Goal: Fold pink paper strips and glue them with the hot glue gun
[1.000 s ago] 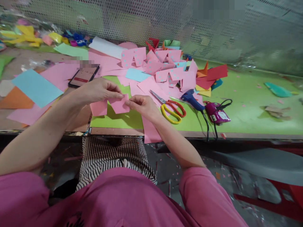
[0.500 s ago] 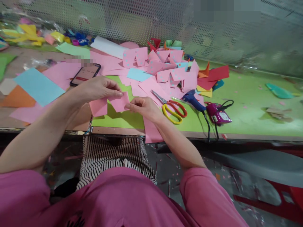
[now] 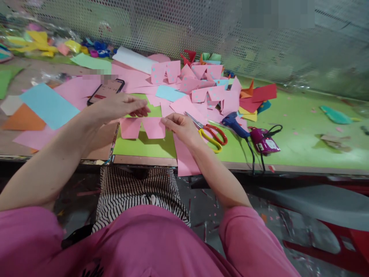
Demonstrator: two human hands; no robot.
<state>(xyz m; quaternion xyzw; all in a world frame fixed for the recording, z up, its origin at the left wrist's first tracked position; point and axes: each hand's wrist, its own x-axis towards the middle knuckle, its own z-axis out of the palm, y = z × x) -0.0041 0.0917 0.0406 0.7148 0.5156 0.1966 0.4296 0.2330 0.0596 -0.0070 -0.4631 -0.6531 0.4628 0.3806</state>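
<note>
A folded pink paper piece with a notch in its lower middle is over the green sheet near the table's front edge. My right hand pinches its right end between thumb and fingers. Just above the piece's left half hovers my left hand, its fingers loosely extended and slightly curled, with nothing visible in them. Scissors with red and yellow handles lie right of my right hand. Behind the hands stand several similar pink pieces with blue dots.
A blue glue gun and a magenta device with black cords lie right of the scissors. A phone rests behind my left wrist. Blue paper and orange paper lie at left. A perforated metal panel rises behind the table.
My left hand has let go of the pink paper and its fingers have spread. The piece now shows both halves level, and my right hand has shifted slightly right with its end.
</note>
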